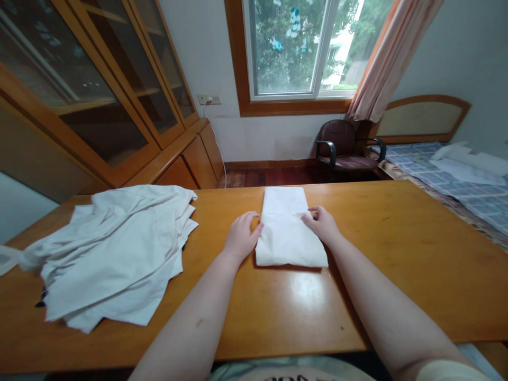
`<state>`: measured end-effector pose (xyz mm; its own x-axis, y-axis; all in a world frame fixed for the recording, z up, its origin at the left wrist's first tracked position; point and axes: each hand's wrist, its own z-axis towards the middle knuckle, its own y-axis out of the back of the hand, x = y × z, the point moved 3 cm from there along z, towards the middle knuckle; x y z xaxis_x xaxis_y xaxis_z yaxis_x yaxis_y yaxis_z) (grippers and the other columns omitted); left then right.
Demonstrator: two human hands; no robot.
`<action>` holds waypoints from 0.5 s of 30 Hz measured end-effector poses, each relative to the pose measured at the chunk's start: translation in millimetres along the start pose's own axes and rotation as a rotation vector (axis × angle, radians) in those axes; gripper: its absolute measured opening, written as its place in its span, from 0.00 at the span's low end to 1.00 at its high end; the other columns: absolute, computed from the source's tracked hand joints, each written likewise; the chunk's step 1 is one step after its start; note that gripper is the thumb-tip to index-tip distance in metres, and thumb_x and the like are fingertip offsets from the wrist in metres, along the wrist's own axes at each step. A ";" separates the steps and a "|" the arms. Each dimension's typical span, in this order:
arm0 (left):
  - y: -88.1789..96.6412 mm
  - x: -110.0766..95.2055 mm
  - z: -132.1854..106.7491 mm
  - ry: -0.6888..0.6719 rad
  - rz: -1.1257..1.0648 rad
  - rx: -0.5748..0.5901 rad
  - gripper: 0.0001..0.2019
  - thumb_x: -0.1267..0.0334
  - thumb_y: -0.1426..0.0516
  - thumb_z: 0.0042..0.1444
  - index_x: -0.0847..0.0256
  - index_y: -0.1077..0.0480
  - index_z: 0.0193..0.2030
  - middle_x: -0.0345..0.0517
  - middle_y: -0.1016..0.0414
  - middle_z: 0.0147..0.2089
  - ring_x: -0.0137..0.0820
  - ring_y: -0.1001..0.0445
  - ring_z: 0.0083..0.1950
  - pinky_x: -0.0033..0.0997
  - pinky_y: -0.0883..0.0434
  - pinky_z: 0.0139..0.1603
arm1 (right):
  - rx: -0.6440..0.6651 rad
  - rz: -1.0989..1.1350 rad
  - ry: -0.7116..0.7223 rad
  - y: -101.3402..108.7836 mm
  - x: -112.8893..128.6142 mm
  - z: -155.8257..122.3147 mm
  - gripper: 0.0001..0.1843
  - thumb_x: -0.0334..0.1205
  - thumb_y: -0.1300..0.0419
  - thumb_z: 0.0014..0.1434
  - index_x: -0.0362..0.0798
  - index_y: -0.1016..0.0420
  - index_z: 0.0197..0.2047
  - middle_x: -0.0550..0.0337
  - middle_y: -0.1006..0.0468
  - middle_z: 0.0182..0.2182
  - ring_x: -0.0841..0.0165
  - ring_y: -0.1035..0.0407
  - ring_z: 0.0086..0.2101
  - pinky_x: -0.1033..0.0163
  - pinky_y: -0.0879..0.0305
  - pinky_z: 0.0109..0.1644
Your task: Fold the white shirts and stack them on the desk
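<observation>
At far left, a loose heap of crumpled white cloths (119,254) sprawls over my orange-brown wooden table (397,254). My left forearm runs up from the near edge. The left hand (241,235) lies palm down, fingers loosely curved, thumb against the left edge of a long folded white cloth (288,230), with nothing clasped in it. That cloth lies flat at the table's centre, lengthwise away from me, between both hands. My right hand (323,222) rests at its right edge by the crosswise fold, fingertips on the fabric; I cannot tell whether they pinch it. A dark brown armchair (345,145) stands beyond.
</observation>
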<state>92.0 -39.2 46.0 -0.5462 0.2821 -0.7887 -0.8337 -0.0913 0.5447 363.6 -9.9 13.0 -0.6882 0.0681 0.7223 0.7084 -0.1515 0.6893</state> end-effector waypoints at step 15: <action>-41.9 -11.8 -18.5 -0.165 0.548 0.731 0.42 0.37 0.49 0.51 0.53 0.53 0.69 0.49 0.67 0.72 0.44 0.72 0.71 0.53 0.65 0.67 | -0.028 0.052 0.004 -4.1 -3.6 1.5 0.14 0.46 0.39 0.47 0.49 0.34 0.34 0.63 0.28 0.27 0.70 0.35 0.28 0.66 0.41 0.32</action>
<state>131.9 -56.4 27.2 -0.7834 0.5149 -0.3481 -0.1733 0.3568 0.9180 363.4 -8.1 7.6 -0.6511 0.0550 0.7570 0.7389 -0.1823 0.6487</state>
